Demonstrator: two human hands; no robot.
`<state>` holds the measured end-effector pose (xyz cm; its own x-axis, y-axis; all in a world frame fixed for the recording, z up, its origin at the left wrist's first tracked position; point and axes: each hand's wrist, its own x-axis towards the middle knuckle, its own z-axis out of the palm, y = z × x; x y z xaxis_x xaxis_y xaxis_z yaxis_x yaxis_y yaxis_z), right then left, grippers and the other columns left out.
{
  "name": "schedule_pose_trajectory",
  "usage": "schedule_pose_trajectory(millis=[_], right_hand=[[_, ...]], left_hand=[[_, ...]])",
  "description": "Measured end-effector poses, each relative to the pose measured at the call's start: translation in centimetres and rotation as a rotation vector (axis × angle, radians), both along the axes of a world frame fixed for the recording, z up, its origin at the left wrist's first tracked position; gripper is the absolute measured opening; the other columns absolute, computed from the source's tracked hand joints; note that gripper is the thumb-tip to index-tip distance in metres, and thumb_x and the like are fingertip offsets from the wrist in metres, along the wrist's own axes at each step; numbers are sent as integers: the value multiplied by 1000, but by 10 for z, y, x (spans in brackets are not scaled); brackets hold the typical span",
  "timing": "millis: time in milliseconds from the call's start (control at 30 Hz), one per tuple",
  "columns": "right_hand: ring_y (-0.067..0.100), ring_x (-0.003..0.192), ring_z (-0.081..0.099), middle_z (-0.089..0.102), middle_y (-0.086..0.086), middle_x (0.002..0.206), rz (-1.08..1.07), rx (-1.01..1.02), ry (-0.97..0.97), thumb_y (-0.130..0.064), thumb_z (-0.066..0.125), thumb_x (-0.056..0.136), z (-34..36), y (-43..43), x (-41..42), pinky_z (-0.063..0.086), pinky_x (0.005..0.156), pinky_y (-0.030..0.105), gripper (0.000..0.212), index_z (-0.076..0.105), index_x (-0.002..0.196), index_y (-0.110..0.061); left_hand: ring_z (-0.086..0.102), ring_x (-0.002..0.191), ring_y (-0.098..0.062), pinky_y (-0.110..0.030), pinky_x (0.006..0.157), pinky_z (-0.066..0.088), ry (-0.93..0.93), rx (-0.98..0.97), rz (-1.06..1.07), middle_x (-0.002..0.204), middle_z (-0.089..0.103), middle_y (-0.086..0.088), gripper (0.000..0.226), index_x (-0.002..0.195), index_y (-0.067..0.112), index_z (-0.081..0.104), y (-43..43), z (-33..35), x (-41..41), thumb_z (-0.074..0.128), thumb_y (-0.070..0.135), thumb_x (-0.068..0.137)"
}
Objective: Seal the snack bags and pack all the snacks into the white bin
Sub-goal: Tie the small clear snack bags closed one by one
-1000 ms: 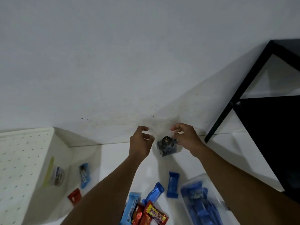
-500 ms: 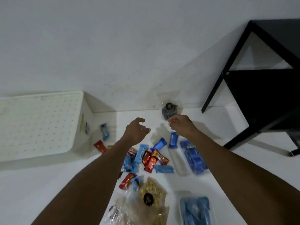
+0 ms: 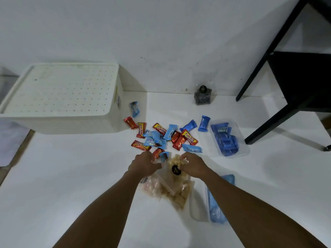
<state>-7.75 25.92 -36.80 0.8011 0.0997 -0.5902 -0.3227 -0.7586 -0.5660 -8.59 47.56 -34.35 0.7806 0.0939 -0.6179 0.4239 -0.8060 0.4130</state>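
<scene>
Gripping the top of the cracker bag (image 3: 174, 178) at lower centre of the frame, both your hands are closed on it: left hand (image 3: 145, 165) pinching its left upper corner, right hand (image 3: 194, 166) on the right upper corner, the black round label showing between them. The bag's long axis runs from your hands back toward you, mouth end farthest from you, so the seal line lies crosswise between the two grips. A second clear bag appears to lie under or beside it; you cannot tell where one ends. Neither hand is nearer; they sit level, either side of the mouth. Whether the strip is already pressed shut cannot be seen. The bin (image 3: 60, 97) sits upper left of the frame, bottom-up or lidded, perforated face upward, well apart from the bag and on your left hand's side. Loose bars (image 3: 161, 136) lie scattered just beyond your fingers, touching the bag's far edge. A small dark bag (image 3: 203, 96) stands against the wall, upper centre. Nothing packed yet, by the look of it.
</scene>
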Motion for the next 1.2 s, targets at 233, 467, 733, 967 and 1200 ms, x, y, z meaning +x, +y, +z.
schedule_pose_trajectory(millis=[233,467,733,967,1200], right_hand=[[24,106,62,66,7,116,-27,-31,-8,-18,76,80,-4,6,-6,50,83,32,42,60,118,-20],[21,111,56,51,3,134,91,160,-121,-4,73,80,58,-1,26,46,70,21,64,53,139,-21],[21,113,62,68,3,121,257,224,-302,-10,78,81,172,-4,91,47,99,30,32,72,112,-10],[0,62,61,69,-7,74,4,384,-497,-13,78,84,259,-27,124,47,57,15,13,66,78,-12],[19,86,72,76,8,99,-88,587,-440,-23,76,85,297,-41,131,57,76,36,20,66,97,-10]], left_hand=[[64,53,-21,-28,56,54,144,-256,160,74,72,-17,29,96,-1,71,8,7,-13,82,21,80],[66,71,-24,-41,77,60,74,-515,125,82,68,-13,15,101,6,72,-4,65,29,75,11,87],[70,72,-21,-30,68,58,-103,-425,-223,82,70,-8,14,98,10,77,-26,185,109,76,17,87],[73,84,-12,-29,71,49,-373,-522,-175,93,77,-4,35,100,11,73,-19,267,142,87,31,75],[72,75,-12,-28,71,52,-579,-703,-26,80,74,-2,21,92,8,74,-17,277,145,79,27,85]])
